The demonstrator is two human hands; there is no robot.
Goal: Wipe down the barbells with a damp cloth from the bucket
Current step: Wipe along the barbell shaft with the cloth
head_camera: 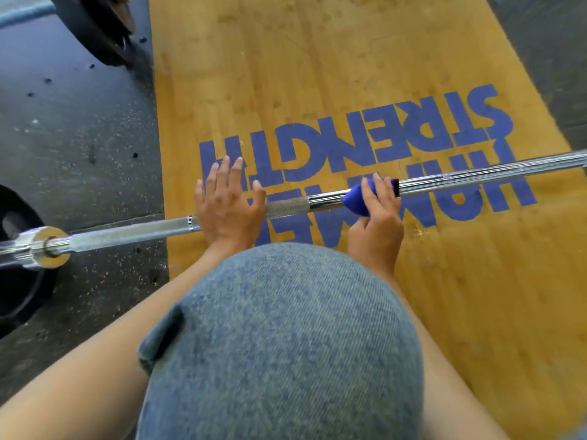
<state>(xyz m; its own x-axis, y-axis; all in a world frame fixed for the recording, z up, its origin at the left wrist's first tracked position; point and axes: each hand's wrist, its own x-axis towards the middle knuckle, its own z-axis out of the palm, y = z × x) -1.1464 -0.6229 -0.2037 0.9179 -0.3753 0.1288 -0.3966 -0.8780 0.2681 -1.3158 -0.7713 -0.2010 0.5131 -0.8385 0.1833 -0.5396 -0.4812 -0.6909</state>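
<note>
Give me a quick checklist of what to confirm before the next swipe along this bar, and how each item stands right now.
1. Cloth in place: ok. The right hand grips the blue cloth wrapped round the bar.
2. Bar steadied: ok. The left hand rests flat on it, fingers straight.
3. Path clear to the right: ok. Bare shaft runs to the picture's edge.
4. Cloth damp enough: cannot tell.
5. Bucket within reach: cannot tell; none in view.
6. Rough grip section between the hands wiped: cannot tell.
</note>
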